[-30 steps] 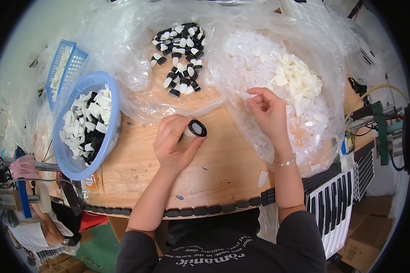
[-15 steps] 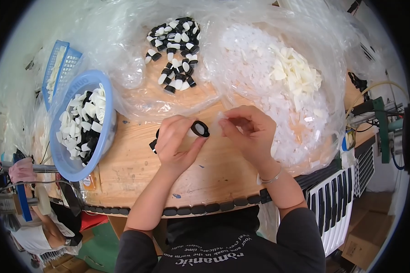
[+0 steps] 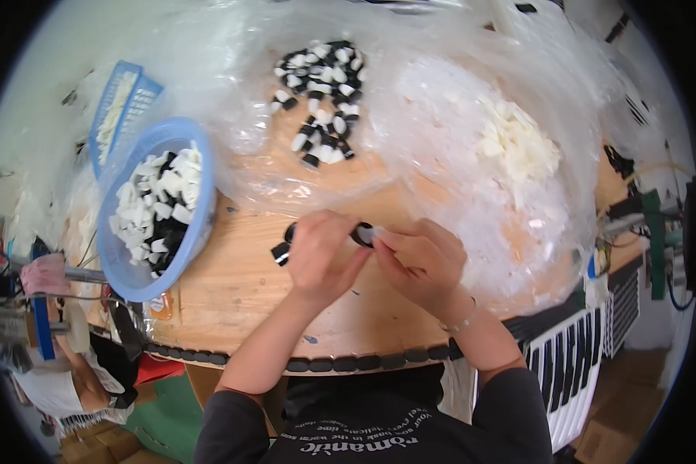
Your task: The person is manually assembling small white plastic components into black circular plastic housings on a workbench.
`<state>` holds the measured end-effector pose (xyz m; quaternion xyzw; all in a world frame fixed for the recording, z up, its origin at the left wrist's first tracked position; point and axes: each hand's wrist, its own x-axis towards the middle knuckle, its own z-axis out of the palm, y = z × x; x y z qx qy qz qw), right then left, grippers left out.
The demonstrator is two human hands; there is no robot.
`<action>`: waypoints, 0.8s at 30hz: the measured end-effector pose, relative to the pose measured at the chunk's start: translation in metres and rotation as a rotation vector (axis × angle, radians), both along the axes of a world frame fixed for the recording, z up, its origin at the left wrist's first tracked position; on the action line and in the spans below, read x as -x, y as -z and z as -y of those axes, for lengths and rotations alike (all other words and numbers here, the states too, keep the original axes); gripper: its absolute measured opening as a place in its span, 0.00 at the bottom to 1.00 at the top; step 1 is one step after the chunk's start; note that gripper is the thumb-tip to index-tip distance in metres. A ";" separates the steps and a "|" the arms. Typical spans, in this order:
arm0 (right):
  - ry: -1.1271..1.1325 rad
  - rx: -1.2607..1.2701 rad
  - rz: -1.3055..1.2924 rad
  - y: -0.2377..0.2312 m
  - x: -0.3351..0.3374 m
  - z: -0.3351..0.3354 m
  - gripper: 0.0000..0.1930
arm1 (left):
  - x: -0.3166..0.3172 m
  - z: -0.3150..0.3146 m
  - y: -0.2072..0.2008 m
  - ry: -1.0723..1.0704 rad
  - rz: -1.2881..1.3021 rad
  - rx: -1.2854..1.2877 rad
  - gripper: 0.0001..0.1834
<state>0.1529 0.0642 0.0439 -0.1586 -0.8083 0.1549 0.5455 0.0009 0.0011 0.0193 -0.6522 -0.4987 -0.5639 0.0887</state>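
Observation:
Over the wooden table, my left hand (image 3: 321, 251) is closed around a small black oval cap-like part (image 3: 359, 237) that sticks out past its fingertips. My right hand (image 3: 425, 259) pinches a small translucent whitish piece (image 3: 374, 233) against the opening of that part. The fingers hide most of this piece. Another black-and-white part (image 3: 281, 254) lies on the wood beside my left hand, partly covered by it.
A blue basin (image 3: 110, 267) of white and black pieces stands at left, a blue basket (image 3: 144, 103) behind it. Finished-looking black-and-white parts (image 3: 325, 73) lie at the back. Clear plastic pieces (image 3: 441, 108) and cream ones (image 3: 518, 143) spread at right on plastic sheeting.
My right hand has moved left, bringing the translucent piece from apart to the black part's opening. The whole view has shifted slightly.

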 end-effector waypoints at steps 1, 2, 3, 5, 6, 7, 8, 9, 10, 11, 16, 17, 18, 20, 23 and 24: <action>0.012 -0.012 0.007 -0.003 0.001 0.001 0.13 | 0.000 0.000 -0.002 -0.019 -0.030 -0.013 0.24; 0.026 -0.035 0.027 -0.003 0.003 0.002 0.12 | 0.004 0.001 0.001 -0.018 -0.049 -0.020 0.25; 0.037 -0.059 0.043 -0.002 0.003 0.002 0.12 | 0.005 0.000 0.006 -0.022 -0.070 -0.026 0.25; 0.033 -0.091 0.047 0.001 -0.001 0.001 0.12 | 0.005 0.001 0.013 -0.020 -0.080 0.050 0.25; 0.054 -0.066 0.039 0.001 0.000 0.001 0.12 | 0.003 0.001 0.013 -0.023 -0.094 0.010 0.24; 0.074 -0.041 0.033 -0.001 0.000 0.003 0.13 | 0.002 0.001 0.014 -0.024 -0.108 -0.032 0.24; 0.056 -0.050 0.020 -0.001 -0.001 0.005 0.13 | 0.001 0.002 0.012 0.001 -0.088 -0.050 0.23; 0.053 -0.065 0.014 -0.005 -0.003 0.005 0.12 | -0.001 0.001 0.008 0.041 -0.062 -0.075 0.23; 0.039 -0.074 0.012 -0.006 -0.003 0.006 0.12 | -0.002 0.001 0.007 0.054 -0.047 -0.083 0.22; 0.032 -0.083 0.018 -0.007 -0.004 0.007 0.12 | -0.003 0.001 0.006 0.075 -0.025 -0.092 0.22; -0.053 -0.045 0.003 0.003 -0.005 0.008 0.10 | -0.003 0.005 0.001 0.020 -0.002 -0.126 0.23; -0.049 -0.029 0.003 0.004 -0.006 0.007 0.09 | -0.002 0.005 -0.001 0.041 0.003 -0.132 0.23; -0.070 -0.041 -0.005 0.005 -0.005 0.006 0.09 | -0.002 0.006 -0.002 0.020 -0.007 -0.144 0.23; -0.062 -0.037 0.020 0.006 -0.009 0.006 0.10 | -0.004 0.008 -0.004 0.042 0.026 -0.167 0.22; -0.079 -0.031 0.041 0.009 -0.011 0.005 0.08 | -0.004 0.009 -0.003 0.017 0.018 -0.185 0.21; -0.081 -0.040 0.045 0.009 -0.012 0.005 0.08 | -0.005 0.010 -0.001 0.017 0.024 -0.181 0.21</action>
